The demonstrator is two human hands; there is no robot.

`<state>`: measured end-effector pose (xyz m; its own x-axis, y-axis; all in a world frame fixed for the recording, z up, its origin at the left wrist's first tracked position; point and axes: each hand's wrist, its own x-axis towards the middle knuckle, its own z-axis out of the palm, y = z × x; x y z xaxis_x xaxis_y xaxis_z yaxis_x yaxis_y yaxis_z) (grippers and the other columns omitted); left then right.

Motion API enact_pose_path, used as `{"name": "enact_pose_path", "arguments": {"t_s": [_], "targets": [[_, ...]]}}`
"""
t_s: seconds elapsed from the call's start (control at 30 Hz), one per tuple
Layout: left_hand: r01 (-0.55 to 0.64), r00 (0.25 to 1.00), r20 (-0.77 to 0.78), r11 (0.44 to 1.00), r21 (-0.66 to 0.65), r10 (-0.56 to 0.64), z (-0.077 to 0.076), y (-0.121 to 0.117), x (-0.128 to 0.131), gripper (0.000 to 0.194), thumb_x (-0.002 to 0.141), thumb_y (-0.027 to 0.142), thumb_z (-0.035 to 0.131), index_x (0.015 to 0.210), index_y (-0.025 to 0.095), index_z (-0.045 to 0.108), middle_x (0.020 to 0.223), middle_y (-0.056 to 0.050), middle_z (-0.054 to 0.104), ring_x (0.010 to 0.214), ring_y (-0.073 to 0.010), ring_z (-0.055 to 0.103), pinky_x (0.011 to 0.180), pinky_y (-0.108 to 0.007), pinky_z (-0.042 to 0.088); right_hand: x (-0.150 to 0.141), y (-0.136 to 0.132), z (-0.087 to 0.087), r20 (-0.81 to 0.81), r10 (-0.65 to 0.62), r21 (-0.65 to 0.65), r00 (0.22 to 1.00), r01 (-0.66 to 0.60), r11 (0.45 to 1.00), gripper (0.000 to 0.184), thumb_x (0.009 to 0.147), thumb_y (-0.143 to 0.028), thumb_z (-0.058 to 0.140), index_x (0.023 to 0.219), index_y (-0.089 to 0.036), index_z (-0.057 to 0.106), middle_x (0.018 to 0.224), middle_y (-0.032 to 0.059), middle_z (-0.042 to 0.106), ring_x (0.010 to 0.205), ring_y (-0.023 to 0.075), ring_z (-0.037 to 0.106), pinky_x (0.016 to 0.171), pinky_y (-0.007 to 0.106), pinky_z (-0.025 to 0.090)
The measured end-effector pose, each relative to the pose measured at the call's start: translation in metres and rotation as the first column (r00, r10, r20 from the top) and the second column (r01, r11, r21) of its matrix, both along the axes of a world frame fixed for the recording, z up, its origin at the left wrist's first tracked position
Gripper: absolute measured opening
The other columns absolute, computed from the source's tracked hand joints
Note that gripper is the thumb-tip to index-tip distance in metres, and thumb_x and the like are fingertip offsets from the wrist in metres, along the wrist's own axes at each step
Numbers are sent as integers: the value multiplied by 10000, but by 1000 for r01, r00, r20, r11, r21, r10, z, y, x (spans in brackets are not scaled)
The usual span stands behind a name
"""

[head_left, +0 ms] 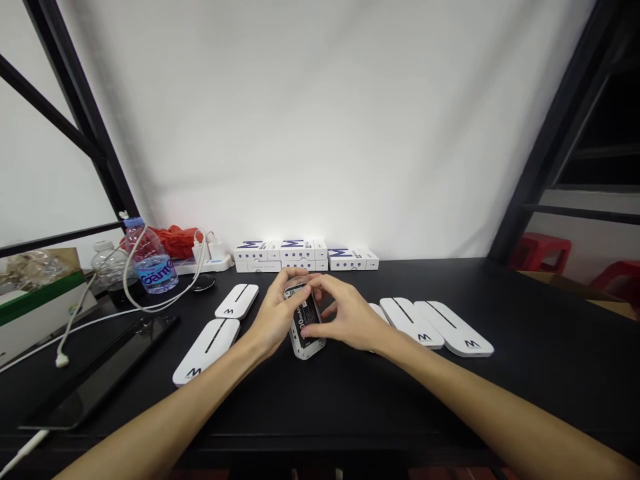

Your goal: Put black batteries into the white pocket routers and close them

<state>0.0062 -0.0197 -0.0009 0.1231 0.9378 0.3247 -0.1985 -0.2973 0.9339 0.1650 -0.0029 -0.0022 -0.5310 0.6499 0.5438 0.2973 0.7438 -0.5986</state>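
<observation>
A white pocket Wi-Fi router (306,351) is held tilted above the black table, its back off and a black battery (301,319) with white "mAh" print showing inside. My left hand (274,308) is closed around its left side and top. On the other side, my right hand (345,312) is closed on it too, thumb against the battery face and index finger at the upper end. My right fingers hide part of the router's right edge. Near my left forearm lie two white routers with a black stripe, one closer (213,347) and one farther (237,301).
Several more white routers (453,328) lie right of my right hand, one partly hidden by it. White printed boxes (303,253) are stacked against the wall. At left are a black tablet (107,367), a white cable, a water bottle (153,263) and a power strip (215,264).
</observation>
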Motion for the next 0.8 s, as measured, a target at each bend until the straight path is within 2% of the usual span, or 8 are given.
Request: {"name": "enact_pose_path", "arguments": {"t_s": [0.1,0.2,0.27,0.37,0.43,0.5,0.57,0.8], "targets": [[48,994,104,996,-71,-40,5,-3,3,217,827,374,583,990,240,534,912,-17,652,882,-191,625,773,-312,489,-2,-2,2,32,-8,93,999,5,996,551,632,-328,799,1107,-257,528,1049,44,541,810,164,496,665,310,464],[81,985,161,994,-73,-69,7,-5,3,190,838,390,556,933,226,556,864,-2,639,829,-166,615,754,-276,481,-2,-4,4,66,-42,101,997,35,994,533,608,-337,820,1046,-244,531,996,28,554,772,155,482,659,301,437],[64,984,170,996,-58,-53,6,-4,3,173,849,370,544,873,201,579,851,-4,623,834,-151,600,759,-247,470,-2,-6,5,102,-71,103,992,61,993,449,596,-326,830,926,-225,543,902,5,531,743,146,471,631,280,415],[40,982,189,996,-75,-25,5,-3,2,167,863,323,519,820,178,588,858,-9,617,825,-135,585,746,-223,459,-3,-11,4,157,-95,164,983,69,984,254,675,-251,783,730,-201,540,828,-12,472,743,133,468,631,262,399],[47,978,208,994,-100,-26,6,-3,2,151,861,309,512,822,180,581,838,-6,620,783,-132,585,720,-226,461,-4,-14,4,177,-114,209,978,76,975,219,702,-218,760,776,-209,554,854,-11,482,774,136,482,651,266,402],[62,976,216,991,-116,-35,7,-5,3,150,860,326,509,846,189,569,808,-4,619,742,-137,584,691,-236,465,-4,-15,4,184,-139,218,973,98,971,341,671,-237,787,914,-225,548,904,-6,507,789,143,498,652,275,407],[76,977,205,991,-108,-53,8,-7,3,164,866,353,500,873,199,554,806,-6,614,742,-146,585,692,-249,468,-4,-15,4,193,-160,206,968,119,971,423,649,-269,803,969,-228,530,926,0,521,785,149,512,644,281,413],[21,999,-44,993,116,-16,12,-12,1,148,893,362,485,901,230,551,870,7,564,810,-147,551,763,-249,442,-4,-15,4,188,-173,234,967,127,964,478,671,-239,769,1061,-243,494,938,21,557,794,175,552,657,305,435]]}}
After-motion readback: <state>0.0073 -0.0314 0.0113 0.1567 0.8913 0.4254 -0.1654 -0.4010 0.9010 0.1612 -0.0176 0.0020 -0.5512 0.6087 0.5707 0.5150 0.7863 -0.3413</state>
